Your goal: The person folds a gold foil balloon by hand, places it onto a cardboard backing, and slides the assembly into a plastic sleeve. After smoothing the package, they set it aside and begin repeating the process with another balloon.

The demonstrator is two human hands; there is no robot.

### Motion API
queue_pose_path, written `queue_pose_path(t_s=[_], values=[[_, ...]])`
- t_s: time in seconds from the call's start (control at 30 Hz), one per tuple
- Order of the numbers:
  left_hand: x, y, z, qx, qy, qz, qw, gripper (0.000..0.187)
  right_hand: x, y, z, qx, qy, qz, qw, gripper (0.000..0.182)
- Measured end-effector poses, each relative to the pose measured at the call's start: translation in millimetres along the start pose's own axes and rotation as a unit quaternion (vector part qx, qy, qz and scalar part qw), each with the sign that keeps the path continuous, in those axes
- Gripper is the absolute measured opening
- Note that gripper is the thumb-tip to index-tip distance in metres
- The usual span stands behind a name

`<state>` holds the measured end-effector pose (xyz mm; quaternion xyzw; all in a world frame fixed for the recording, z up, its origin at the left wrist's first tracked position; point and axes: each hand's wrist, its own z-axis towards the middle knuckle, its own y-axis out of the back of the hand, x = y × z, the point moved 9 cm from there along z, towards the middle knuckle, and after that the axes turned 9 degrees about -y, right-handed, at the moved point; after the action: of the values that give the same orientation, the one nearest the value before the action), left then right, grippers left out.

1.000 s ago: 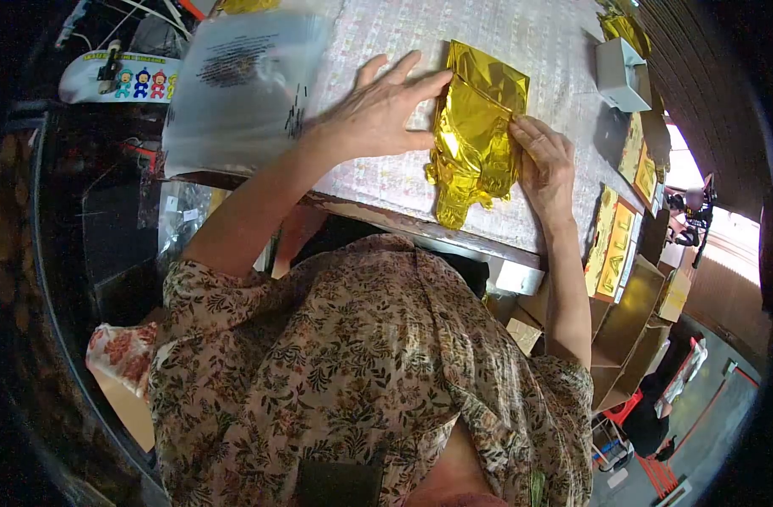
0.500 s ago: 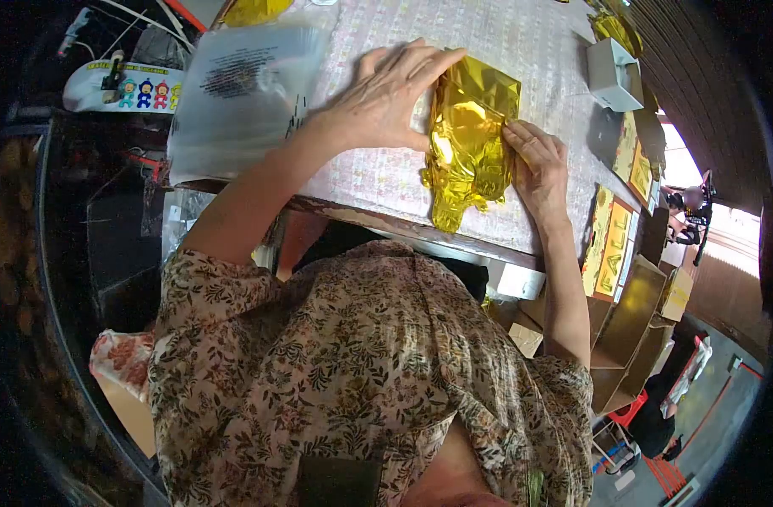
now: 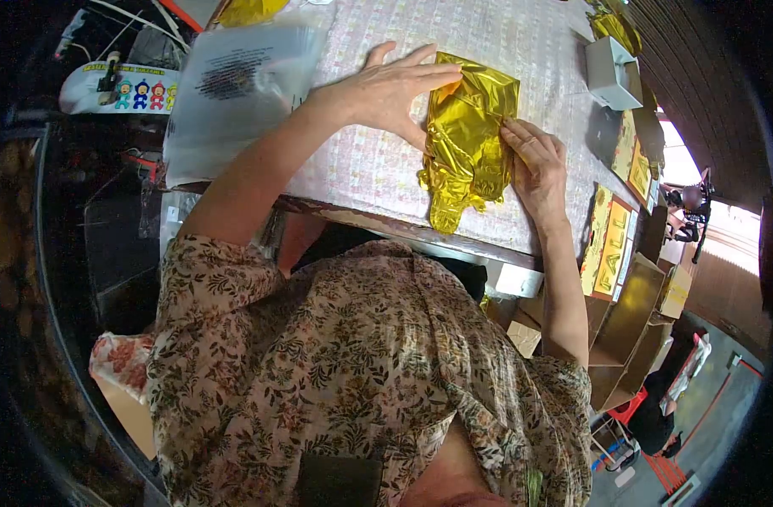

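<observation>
Head view of two bare hands at a gold foil piece [image 3: 473, 122] on a tabletop [image 3: 365, 182] with a pale, patterned covering. The foil lies flat near the tabletop's near edge, between the hands; its far part is broad and roughly rectangular, its near part crumpled, with a narrow tongue toward the person.

The left hand [image 3: 385, 97] is palm down with the grip released: the fingers are spread, the index fingertip at the foil's far left corner and the thumb tip at its left side. The right hand [image 3: 537, 165] has bent fingers against the foil's right edge; whether its grip pinches the foil or merely rests on it cannot be told.

Left of the left hand lies a stack of clear plastic sleeves [image 3: 221, 110] with dark print, too small to read. Beyond it is more gold foil [image 3: 255, 10]. To the right stand a white box [image 3: 608, 83] and, nearer the person, a panel lettered "FALL" [image 3: 610, 253]. Cardboard boxes [image 3: 619, 338] appear below the panel in the view.
</observation>
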<state>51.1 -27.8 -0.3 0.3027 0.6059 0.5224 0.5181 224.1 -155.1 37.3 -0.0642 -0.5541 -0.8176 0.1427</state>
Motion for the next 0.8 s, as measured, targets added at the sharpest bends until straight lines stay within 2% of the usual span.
queue_pose_path(t_s=[0.67, 0.8], values=[[1.4, -6.2, -0.1, 0.059, 0.024, 0.003, 0.998, 0.128, 6.5, 5.0, -0.1, -0.021, 0.02, -0.015, 0.999, 0.034], [2.7, -7.4, -0.1, 0.053, 0.024, 0.012, 0.998, 0.127, 19.0, 6.7, 7.3, 0.02, 0.015, -0.039, 0.999, 0.051]])
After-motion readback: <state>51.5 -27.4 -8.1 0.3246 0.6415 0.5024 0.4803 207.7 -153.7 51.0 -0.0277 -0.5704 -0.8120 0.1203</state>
